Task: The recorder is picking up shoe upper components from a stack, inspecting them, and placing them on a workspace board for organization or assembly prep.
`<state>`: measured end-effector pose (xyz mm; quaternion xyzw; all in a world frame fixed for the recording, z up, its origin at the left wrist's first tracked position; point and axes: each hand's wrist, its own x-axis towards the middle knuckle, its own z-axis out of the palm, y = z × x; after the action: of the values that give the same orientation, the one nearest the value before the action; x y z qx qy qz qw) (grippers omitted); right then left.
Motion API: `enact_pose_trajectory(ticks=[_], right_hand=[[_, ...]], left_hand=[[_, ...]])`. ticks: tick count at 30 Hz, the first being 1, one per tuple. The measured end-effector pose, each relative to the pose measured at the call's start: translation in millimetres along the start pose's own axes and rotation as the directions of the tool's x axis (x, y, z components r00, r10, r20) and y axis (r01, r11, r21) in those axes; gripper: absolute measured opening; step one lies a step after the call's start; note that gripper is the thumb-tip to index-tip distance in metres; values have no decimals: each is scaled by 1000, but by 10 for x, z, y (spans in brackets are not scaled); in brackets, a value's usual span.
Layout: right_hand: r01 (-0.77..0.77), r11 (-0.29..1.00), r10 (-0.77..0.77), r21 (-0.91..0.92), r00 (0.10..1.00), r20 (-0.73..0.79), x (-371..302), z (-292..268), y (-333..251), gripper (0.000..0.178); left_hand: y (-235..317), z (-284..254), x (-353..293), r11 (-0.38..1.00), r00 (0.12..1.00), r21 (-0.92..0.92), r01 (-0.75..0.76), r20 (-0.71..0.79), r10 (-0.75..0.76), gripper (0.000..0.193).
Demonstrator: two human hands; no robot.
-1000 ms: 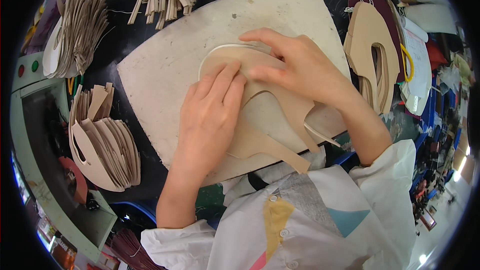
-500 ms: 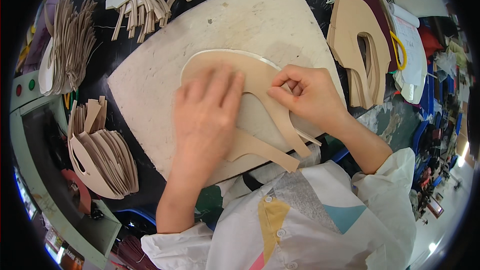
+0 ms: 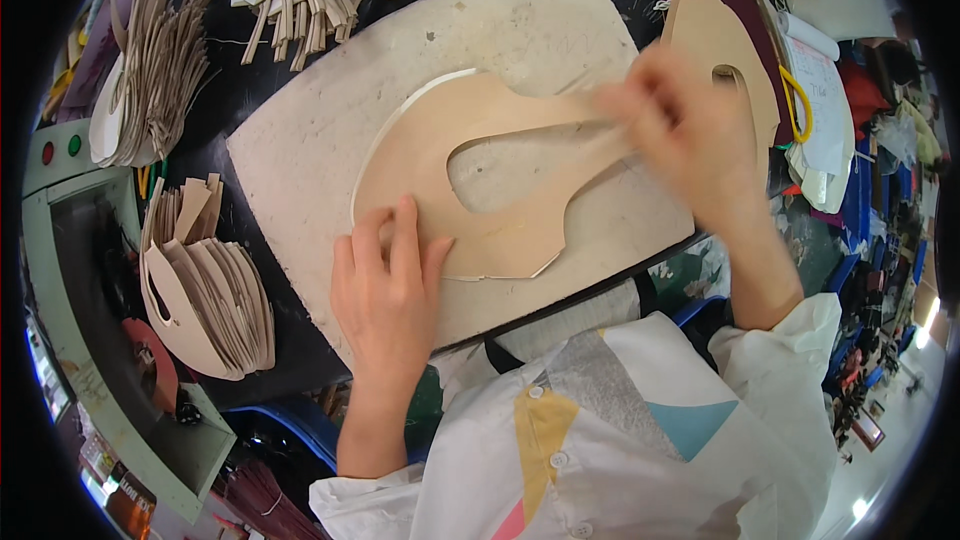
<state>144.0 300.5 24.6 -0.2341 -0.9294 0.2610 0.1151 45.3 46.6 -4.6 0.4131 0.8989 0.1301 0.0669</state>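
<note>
A tan, leather-like panel (image 3: 500,230) with a curved outline and an oval opening lies on a pale, worn board (image 3: 530,35). A thin white edge shows along its upper left curve. My left hand (image 3: 385,280) rests on the panel's lower left part, fingers apart and pressed down. At the panel's right end, its two narrow strips run toward my right hand (image 3: 685,130). This hand is smeared by motion with fingers curled, and whether it grips the strips cannot be made out.
Tan cut pieces (image 3: 215,305) stand stacked on the left, with bundled strips (image 3: 160,70) behind. More strips (image 3: 300,0) lie at the far edge. Similar panels (image 3: 740,40) are piled at the right, beside a yellow-handled tool (image 3: 797,100) and papers. The board's edge lies near my body.
The panel has turned so its strips, earlier pointing toward me, now point right. My right hand has moved up and right; my left hand has shifted down to the panel's lower left part.
</note>
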Motion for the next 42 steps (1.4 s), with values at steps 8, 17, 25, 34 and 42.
enact_pose_trajectory(ticks=[8, 17, 25, 34, 42], right_hand=[[280, 928, -232, 246, 950, -208, -588, 629, -119, 30], [130, 971, -97, 202, 982, -163, -624, 708, -50, 18], [-174, 965, 140, 194, 974, 180, -449, 539, -59, 20], [-252, 803, 173, 540, 966, 194, -496, 560, 179, 6], [470, 878, -475, 97, 878, 50, -438, 341, -30, 27]], left_hand=[[9, 228, -216, 938, 932, -167, -303, 151, 328, 88], [58, 216, -178, 935, 927, -119, -334, 141, 349, 94], [186, 260, -98, 912, 924, -241, -330, 116, 365, 90], [-317, -145, 23, 814, 852, 278, -510, 34, 522, 57], [-55, 112, -203, 950, 962, -150, -274, -38, 271, 53]])
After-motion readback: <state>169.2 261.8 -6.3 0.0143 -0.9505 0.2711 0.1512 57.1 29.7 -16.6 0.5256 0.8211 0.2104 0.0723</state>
